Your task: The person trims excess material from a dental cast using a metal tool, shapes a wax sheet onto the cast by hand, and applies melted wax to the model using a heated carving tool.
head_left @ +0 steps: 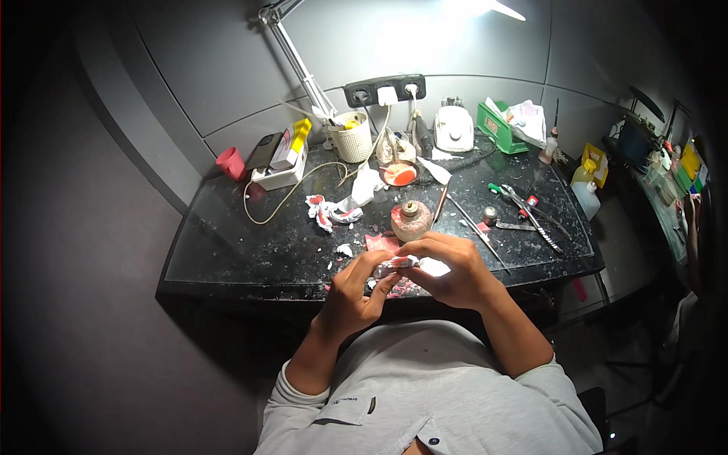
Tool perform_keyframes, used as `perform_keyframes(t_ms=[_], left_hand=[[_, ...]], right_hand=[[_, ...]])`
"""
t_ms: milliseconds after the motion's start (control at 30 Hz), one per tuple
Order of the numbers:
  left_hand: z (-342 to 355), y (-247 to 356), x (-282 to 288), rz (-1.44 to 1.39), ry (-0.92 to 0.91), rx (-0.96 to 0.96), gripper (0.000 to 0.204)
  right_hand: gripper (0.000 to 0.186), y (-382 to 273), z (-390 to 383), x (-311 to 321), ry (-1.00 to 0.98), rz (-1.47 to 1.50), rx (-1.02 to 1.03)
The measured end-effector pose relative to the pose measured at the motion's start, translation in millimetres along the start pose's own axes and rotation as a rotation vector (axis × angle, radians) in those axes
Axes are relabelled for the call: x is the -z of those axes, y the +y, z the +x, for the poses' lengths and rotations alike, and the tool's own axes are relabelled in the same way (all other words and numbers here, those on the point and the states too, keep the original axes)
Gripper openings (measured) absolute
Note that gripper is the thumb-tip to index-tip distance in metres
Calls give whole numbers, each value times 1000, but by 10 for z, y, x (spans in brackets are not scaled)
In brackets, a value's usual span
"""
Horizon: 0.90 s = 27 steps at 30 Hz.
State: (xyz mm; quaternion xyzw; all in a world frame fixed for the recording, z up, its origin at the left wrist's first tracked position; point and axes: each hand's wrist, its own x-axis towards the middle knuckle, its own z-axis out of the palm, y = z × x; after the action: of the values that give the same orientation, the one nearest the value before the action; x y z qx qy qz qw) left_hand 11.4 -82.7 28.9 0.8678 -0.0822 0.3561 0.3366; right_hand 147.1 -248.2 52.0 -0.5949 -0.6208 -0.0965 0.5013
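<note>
Between both hands, just over the front edge of the bench, is a small white piece with red on it (396, 265), like a plaster dental model with wax. My left hand (349, 297) grips its left end between thumb and fingers. My right hand (456, 274) closes on its right end, its fingers hiding part of the piece. Right behind it lies a pink wax sheet (381, 243), with pink and white scraps around. A round spirit burner (412, 221) stands beyond my fingers. White and red crumpled pieces (331, 213) lie to the left of the burner.
Long thin hand tools (479, 233) and a metal plier-like tool (535, 220) lie at right. Farther back are a red-filled dish (400, 175), a woven cup (352, 142), a white device (454, 130) and a green bin (498, 130). A pink mug (230, 164) stands at left.
</note>
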Motion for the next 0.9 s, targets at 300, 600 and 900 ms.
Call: perform_keyframes(t_ms=[300, 600, 900], left_hand=[[-47, -49, -139, 30, 173, -124, 17], [-51, 82, -187, -144, 248, -75, 15], [8, 132, -99, -145, 214, -51, 17]], right_hand=[[29, -17, -4, -31, 32, 16, 25], [25, -36, -41, -47, 139, 36, 110], [28, -98, -40, -28, 109, -26, 67]])
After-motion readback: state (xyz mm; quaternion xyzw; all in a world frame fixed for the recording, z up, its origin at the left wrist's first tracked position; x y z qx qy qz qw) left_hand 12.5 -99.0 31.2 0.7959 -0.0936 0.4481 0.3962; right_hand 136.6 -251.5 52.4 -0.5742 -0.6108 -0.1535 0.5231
